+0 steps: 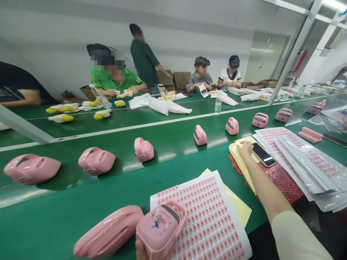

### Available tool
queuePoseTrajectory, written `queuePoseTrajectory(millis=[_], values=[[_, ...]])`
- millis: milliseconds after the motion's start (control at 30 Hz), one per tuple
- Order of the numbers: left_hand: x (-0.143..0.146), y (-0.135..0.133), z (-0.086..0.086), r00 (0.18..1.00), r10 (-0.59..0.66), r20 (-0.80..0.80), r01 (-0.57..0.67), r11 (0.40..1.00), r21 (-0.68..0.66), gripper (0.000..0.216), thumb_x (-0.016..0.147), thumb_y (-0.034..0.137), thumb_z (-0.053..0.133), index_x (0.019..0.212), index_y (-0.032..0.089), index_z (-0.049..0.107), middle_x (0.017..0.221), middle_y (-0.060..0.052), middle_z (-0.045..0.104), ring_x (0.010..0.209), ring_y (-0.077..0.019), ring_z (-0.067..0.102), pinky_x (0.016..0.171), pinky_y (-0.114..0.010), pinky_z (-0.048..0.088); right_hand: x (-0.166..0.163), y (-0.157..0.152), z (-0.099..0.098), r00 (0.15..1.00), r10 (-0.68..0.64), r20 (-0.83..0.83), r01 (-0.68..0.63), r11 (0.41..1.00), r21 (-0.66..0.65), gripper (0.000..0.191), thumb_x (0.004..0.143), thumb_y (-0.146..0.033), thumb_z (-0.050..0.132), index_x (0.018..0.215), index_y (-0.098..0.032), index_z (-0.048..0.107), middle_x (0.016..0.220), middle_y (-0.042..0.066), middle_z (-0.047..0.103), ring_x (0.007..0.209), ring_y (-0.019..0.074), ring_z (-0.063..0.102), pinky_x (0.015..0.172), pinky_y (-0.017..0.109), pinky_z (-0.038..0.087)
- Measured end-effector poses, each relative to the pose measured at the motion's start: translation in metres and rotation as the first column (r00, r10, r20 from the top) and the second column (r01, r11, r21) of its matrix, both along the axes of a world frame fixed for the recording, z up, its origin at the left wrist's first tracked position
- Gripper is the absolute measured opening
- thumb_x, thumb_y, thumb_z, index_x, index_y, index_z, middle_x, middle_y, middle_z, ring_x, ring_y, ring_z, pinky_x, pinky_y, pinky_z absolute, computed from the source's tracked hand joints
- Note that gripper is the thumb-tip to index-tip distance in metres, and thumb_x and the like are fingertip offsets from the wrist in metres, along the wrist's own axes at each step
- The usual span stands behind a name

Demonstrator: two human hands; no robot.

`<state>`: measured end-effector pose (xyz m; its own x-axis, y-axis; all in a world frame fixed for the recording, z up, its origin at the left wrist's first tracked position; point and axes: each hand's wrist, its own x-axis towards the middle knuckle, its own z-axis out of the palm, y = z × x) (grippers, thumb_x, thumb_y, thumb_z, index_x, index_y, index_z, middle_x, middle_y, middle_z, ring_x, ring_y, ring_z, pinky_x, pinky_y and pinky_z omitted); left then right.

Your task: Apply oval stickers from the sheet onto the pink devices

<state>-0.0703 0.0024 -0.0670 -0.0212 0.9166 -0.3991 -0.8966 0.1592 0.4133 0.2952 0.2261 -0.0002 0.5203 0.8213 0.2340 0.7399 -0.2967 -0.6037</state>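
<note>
Head view: a pink shell (108, 231) lay on the green counter (40, 224) at 7 o'clock. At 6 o'clock, the left hand (140, 250) grasped a handled pink case (159, 225) over a sticker sheet (208, 216). Near 3 o'clock, the right hand (246, 150) had its fingers on yellow papers (242, 167) beside a phone (262, 154); whether it pinched any, I couldn't tell.

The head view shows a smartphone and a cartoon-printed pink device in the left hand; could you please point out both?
Smartphone (263, 154): head view, on its dark screen.
Cartoon-printed pink device (160, 223): head view, on its printed face.
</note>
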Motion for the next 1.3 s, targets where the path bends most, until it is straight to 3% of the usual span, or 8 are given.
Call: queuePoseTrajectory(millis=[167, 333, 467, 600, 767, 1000, 1167, 1300], values=[[0.005, 0.009, 0.006, 0.998, 0.032, -0.048, -0.03, 0.998, 0.05, 0.058, 0.076, 0.031, 0.06, 0.13, 0.039, 0.039, 0.116, -0.003, 0.063, 0.104, -0.0297, 0.058, 0.071, -0.038, 0.055, -0.041, -0.05, -0.004, 0.916, 0.394, 0.077, -0.397, 0.917, 0.032, 0.017, 0.073, -0.021, 0.056, 0.089, -0.018, 0.062, 0.098, 0.011, 0.054, 0.101, 0.0288, 0.044, 0.09, 0.044, 0.033], [0.015, 0.01, 0.016, 0.996, 0.065, -0.054, -0.06, 0.994, 0.093, 0.047, 0.077, 0.043, 0.058, 0.122, 0.034, 0.05, 0.112, -0.005, 0.065, 0.104, -0.0285, 0.059, 0.075, -0.038, 0.054, -0.118, -0.096, -0.014, 0.639, 0.765, 0.08, -0.766, 0.642, -0.029, 0.016, 0.071, -0.016, 0.06, 0.086, -0.019, 0.065, 0.091, 0.007, 0.059, 0.09, 0.0207, 0.054, 0.083, 0.034, 0.043], [0.024, 0.013, 0.032, 0.985, 0.11, -0.131, -0.105, 0.993, 0.045, 0.049, 0.071, 0.053, 0.06, 0.115, 0.031, 0.057, 0.107, -0.005, 0.067, 0.106, -0.0302, 0.056, 0.073, -0.04, 0.054, -0.162, -0.131, -0.022, 0.439, 0.897, 0.056, -0.894, 0.442, -0.076, 0.023, 0.071, -0.014, 0.06, 0.093, -0.016, 0.063, 0.089, 0.008, 0.062, 0.086, 0.0204, 0.057, 0.078, 0.033, 0.046], [0.032, 0.022, 0.041, 0.957, 0.151, -0.246, -0.144, 0.989, 0.044, 0.056, 0.064, 0.061, 0.062, 0.108, 0.025, 0.062, 0.108, -0.007, 0.066, 0.109, -0.0316, 0.054, 0.068, -0.037, 0.055, -0.158, -0.169, -0.022, 0.326, 0.944, 0.038, -0.938, 0.329, -0.107, 0.024, 0.073, -0.012, 0.057, 0.097, -0.015, 0.062, 0.091, 0.01, 0.062, 0.086, 0.0221, 0.058, 0.076, 0.035, 0.048], [0.033, 0.039, 0.041, 0.94, 0.146, -0.308, -0.117, 0.987, 0.111, 0.052, 0.066, 0.059, 0.061, 0.105, 0.023, 0.063, 0.108, -0.007, 0.066, 0.108, -0.0289, 0.055, 0.067, -0.034, 0.056, -0.106, -0.213, -0.019, 0.353, 0.935, -0.022, -0.926, 0.345, -0.155, 0.028, 0.078, -0.013, 0.051, 0.106, -0.013, 0.058, 0.1, 0.013, 0.062, 0.095, 0.0224, 0.058, 0.083, 0.037, 0.048], [0.028, 0.07, 0.045, 0.941, 0.163, -0.295, -0.121, 0.98, 0.156, 0.047, 0.091, 0.047, 0.023, 0.109, 0.022, 0.059, 0.103, -0.006, 0.067, 0.095, -0.0193, 0.062, 0.068, -0.031, 0.056, -0.046, -0.245, -0.032, 0.358, 0.934, -0.002, -0.898, 0.344, -0.275, 0.058, 0.071, -0.014, 0.065, 0.126, -0.016, 0.045, 0.133, 0.014, 0.046, 0.126, 0.0273, 0.038, 0.105, 0.047, 0.032], [0.022, 0.072, 0.045, 0.945, 0.105, -0.311, -0.063, 0.988, 0.144, 0.049, 0.089, 0.052, 0.025, 0.114, 0.023, 0.057, 0.103, -0.007, 0.067, 0.091, -0.0212, 0.063, 0.065, -0.033, 0.056, -0.047, -0.249, -0.05, 0.325, 0.942, 0.089, -0.935, 0.334, -0.122, 0.035, 0.08, -0.012, 0.055, 0.115, -0.016, 0.052, 0.124, 0.014, 0.055, 0.119, 0.0219, 0.048, 0.1, 0.039, 0.041], [0.016, 0.062, 0.044, 0.941, 0.064, -0.331, -0.019, 0.99, 0.139, 0.049, 0.089, 0.05, 0.025, 0.113, 0.022, 0.057, 0.102, -0.008, 0.067, 0.085, -0.0214, 0.064, 0.062, -0.035, 0.056, -0.054, -0.255, -0.064, 0.385, 0.898, 0.214, -0.922, 0.386, 0.037, 0.027, 0.084, -0.016, 0.051, 0.111, -0.017, 0.054, 0.112, 0.013, 0.063, 0.108, 0.0206, 0.057, 0.09, 0.036, 0.05]])
